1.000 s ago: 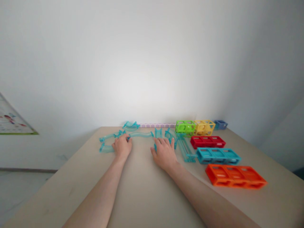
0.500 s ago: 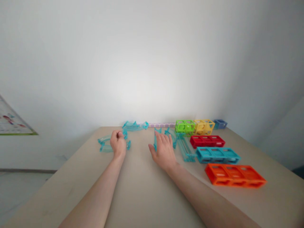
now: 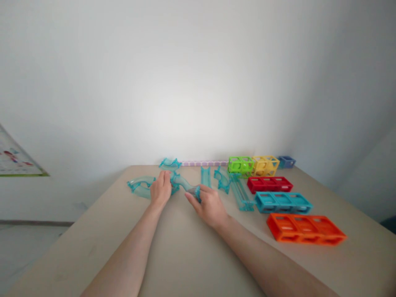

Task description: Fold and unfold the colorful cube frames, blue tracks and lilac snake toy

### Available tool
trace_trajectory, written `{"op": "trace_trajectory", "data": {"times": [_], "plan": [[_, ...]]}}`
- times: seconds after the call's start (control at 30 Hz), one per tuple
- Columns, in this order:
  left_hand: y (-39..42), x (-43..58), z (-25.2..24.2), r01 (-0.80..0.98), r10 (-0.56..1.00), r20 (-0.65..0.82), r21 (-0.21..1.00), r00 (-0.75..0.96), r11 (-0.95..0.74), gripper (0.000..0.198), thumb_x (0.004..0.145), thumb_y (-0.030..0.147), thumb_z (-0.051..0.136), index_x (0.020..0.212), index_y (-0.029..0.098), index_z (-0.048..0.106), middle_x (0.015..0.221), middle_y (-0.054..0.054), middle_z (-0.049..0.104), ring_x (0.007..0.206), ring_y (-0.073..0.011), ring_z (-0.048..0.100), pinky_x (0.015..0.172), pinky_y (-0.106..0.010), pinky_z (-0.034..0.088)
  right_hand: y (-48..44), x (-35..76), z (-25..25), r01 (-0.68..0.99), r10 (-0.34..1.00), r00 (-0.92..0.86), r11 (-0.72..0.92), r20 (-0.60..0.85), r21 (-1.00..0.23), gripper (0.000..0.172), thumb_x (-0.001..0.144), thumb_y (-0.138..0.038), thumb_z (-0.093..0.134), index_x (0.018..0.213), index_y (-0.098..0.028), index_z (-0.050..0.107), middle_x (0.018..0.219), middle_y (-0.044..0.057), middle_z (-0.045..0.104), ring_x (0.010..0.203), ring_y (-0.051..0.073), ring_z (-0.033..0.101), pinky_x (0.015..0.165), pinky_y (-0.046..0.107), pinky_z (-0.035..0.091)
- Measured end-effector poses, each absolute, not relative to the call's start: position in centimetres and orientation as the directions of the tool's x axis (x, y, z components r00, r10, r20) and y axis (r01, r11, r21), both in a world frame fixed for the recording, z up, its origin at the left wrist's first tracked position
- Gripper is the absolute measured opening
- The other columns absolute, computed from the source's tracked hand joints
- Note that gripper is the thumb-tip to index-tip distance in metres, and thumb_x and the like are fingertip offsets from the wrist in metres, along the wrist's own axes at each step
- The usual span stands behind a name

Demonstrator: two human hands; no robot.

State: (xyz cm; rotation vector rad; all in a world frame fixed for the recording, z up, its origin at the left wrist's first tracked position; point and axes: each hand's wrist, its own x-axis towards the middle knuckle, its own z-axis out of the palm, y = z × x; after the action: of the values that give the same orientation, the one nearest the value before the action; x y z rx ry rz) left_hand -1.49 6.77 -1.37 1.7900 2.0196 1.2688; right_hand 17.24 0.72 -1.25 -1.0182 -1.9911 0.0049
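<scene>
Both hands hold one wavy clear teal track piece just above the beige table. My left hand grips its left end with fingers closed. My right hand pinches its right end between thumb and fingers. A curved teal track lies just left of my left hand. More teal track pieces lie beyond the hands: a curved one near the wall, a straight one, another curve and a long straight rail.
Coloured frame blocks stand at the right: green, yellow, small blue, red, teal and orange. A lilac strip lies along the white wall. A poster hangs at the left.
My left hand lifted the wavy track piece and brought it toward the middle. My right hand left the straight pieces, moved left and took hold of the wavy piece's other end.
</scene>
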Motion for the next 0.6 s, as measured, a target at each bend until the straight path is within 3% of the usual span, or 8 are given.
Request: {"op": "trace_trajectory", "data": {"times": [0.1, 0.23, 0.3, 0.37, 0.47, 0.6], "plan": [[6.6, -1.4, -0.8, 0.799, 0.893, 0.389, 0.599, -0.225, -0.060, 0.042, 0.096, 0.037, 0.026, 0.103, 0.024, 0.065, 0.088, -0.007, 0.073, 0.090, -0.0244, 0.066, 0.079, -0.033, 0.045, 0.3, 17.2, -1.1, 0.667, 0.654, -0.263, 0.655, 0.709, -0.356, 0.045, 0.095, -0.040, 0.046, 0.056, -0.018, 0.055, 0.059, 0.003, 0.055, 0.055, 0.014, 0.058, 0.057, 0.025, 0.047], [6.1, -1.4, 0.1, 0.859, 0.862, 0.449, 0.512, -0.237, -0.030, 0.034, 0.092, 0.026, 0.033, 0.106, 0.020, 0.063, 0.097, -0.010, 0.072, 0.095, -0.0243, 0.066, 0.085, -0.034, 0.046, -0.3, 17.2, -0.6, 0.552, 0.582, -0.243, 0.741, 0.776, -0.383, 0.030, 0.095, -0.031, 0.046, 0.072, -0.017, 0.059, 0.088, 0.010, 0.066, 0.080, 0.017, 0.065, 0.074, 0.027, 0.051], [5.4, -1.6, 0.4, 0.921, 0.874, 0.413, 0.380, -0.256, 0.090, 0.026, 0.082, 0.022, 0.046, 0.099, 0.017, 0.066, 0.095, -0.015, 0.071, 0.095, -0.0319, 0.065, 0.083, -0.042, 0.046, -0.5, 17.3, -0.3, 0.502, 0.554, -0.230, 0.772, 0.800, -0.391, 0.021, 0.094, -0.027, 0.046, 0.080, -0.017, 0.059, 0.103, 0.013, 0.065, 0.093, 0.019, 0.064, 0.083, 0.030, 0.050], [4.6, -1.7, 0.6, 0.960, 0.909, 0.333, 0.203, -0.252, 0.192, 0.022, 0.074, 0.021, 0.053, 0.089, 0.015, 0.068, 0.097, -0.020, 0.069, 0.097, -0.0392, 0.062, 0.080, -0.049, 0.046, -0.6, 17.3, -0.1, 0.473, 0.535, -0.231, 0.792, 0.812, -0.387, 0.016, 0.093, -0.024, 0.046, 0.084, -0.017, 0.057, 0.103, 0.014, 0.065, 0.094, 0.019, 0.064, 0.083, 0.030, 0.050], [3.4, -2.0, 0.3, 0.986, 0.961, 0.221, 0.062, -0.166, 0.156, 0.025, 0.072, 0.020, 0.053, 0.090, 0.016, 0.069, 0.103, -0.022, 0.065, 0.103, -0.0425, 0.057, 0.077, -0.051, 0.046, -0.8, 17.2, 0.0, 0.468, 0.510, -0.242, 0.807, 0.825, -0.361, 0.012, 0.091, -0.024, 0.047, 0.083, -0.018, 0.054, 0.091, 0.011, 0.065, 0.082, 0.017, 0.063, 0.073, 0.028, 0.050], [2.9, -2.1, -0.1, 0.998, 0.983, 0.172, 0.009, -0.056, 0.055, 0.037, 0.071, 0.017, 0.053, 0.105, 0.021, 0.067, 0.109, -0.021, 0.063, 0.109, -0.0430, 0.053, 0.079, -0.052, 0.045, -1.3, 17.0, -0.2, 0.504, 0.505, -0.208, 0.790, 0.838, -0.351, 0.011, 0.088, -0.028, 0.054, 0.080, -0.020, 0.049, 0.062, 0.000, 0.056, 0.055, 0.012, 0.055, 0.055, 0.024, 0.044]]}}
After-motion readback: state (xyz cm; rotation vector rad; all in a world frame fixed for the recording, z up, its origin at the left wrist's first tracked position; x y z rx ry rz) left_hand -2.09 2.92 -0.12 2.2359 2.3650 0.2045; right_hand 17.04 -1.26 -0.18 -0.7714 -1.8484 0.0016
